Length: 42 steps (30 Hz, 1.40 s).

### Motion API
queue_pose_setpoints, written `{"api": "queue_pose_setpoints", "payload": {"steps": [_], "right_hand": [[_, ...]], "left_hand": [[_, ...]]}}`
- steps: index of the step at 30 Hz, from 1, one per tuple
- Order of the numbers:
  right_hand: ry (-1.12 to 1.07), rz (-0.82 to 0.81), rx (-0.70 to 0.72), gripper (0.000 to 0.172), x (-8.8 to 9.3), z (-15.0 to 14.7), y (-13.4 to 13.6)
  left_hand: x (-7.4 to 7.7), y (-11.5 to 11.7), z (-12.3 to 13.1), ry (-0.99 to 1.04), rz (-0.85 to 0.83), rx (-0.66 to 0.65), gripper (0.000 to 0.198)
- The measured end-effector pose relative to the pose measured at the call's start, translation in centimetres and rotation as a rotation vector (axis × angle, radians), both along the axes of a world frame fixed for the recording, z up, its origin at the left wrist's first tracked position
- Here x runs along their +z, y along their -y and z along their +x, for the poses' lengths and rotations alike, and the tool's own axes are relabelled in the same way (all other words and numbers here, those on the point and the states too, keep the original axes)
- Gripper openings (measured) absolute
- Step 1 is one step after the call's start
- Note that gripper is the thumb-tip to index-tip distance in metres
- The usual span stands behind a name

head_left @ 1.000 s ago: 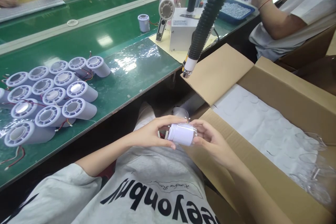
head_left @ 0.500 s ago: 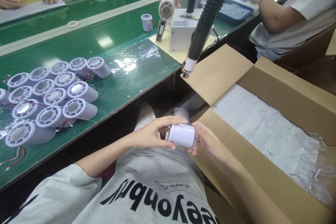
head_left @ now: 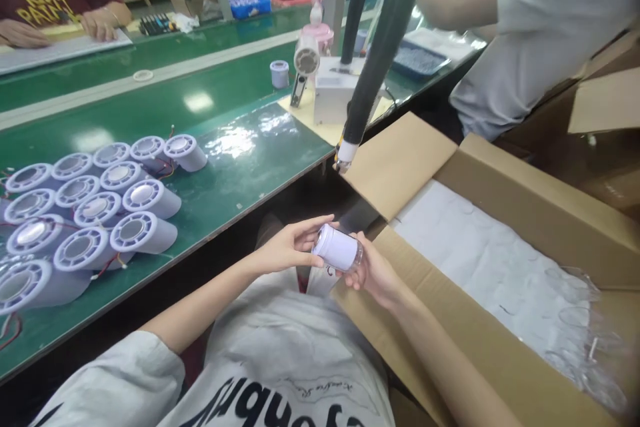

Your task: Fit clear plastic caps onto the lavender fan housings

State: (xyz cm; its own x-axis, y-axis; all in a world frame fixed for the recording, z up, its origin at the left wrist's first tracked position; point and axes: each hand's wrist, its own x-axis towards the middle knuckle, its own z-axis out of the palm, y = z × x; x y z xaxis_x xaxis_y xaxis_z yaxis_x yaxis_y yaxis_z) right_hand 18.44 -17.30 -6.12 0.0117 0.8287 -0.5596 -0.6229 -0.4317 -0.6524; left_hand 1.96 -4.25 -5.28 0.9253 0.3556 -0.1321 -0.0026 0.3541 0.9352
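The left hand (head_left: pixel 286 248) and right hand (head_left: pixel 376 272) grasp a lilac cylinder (head_left: pixel 337 248) towards opposite ends, likely steadying it. Similar cylinders (head_left: pixel 98 208) cluster at nine o'clock, probably for easy reach.

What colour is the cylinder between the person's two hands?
The cylinder is pale lavender; it shows in the head view.

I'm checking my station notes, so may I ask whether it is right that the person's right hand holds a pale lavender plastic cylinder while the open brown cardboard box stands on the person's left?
Not quite: the head view shows the open brown cardboard box on the person's right. The right hand does hold the pale lavender plastic cylinder.
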Motion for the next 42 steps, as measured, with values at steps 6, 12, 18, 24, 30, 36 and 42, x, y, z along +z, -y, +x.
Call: {"api": "queue_pose_setpoints", "payload": {"steps": [6, 12, 18, 24, 30, 36, 42], "right_hand": [[0.051, 0.083, -0.096, 0.059, -2.4, 2.7, -6.9], [0.101, 0.106, -0.116, 0.061, -3.2, 4.1, -10.8], [0.195, 0.032, -0.090, 0.054, -1.7, 4.3, -9.5], [0.230, -0.026, -0.014, 0.052, 0.5, 4.1, -7.3], [0.157, -0.035, 0.084, 0.055, 2.2, 3.7, -5.9], [0.106, -0.048, 0.134, 0.060, 3.4, 2.8, -5.3], [0.117, -0.033, 0.119, 0.060, 3.8, 2.3, -4.6]], "left_hand": [[-0.5, -5.9, 4.5, 0.021, 0.042, 0.076, 0.079], [-0.5, -9.1, 6.3, 0.045, 0.166, 0.052, 0.072], [-0.7, -8.0, 4.8, 0.039, 0.254, 0.072, 0.059], [0.9, -6.1, 2.6, 0.114, 0.912, 0.133, 0.030], [1.7, -5.3, 1.4, 0.256, 1.134, 0.120, 0.046], [2.2, -4.5, 0.7, 0.333, 1.251, 0.106, 0.048], [2.8, -3.5, 0.2, 0.376, 1.178, 0.112, 0.013]]}}
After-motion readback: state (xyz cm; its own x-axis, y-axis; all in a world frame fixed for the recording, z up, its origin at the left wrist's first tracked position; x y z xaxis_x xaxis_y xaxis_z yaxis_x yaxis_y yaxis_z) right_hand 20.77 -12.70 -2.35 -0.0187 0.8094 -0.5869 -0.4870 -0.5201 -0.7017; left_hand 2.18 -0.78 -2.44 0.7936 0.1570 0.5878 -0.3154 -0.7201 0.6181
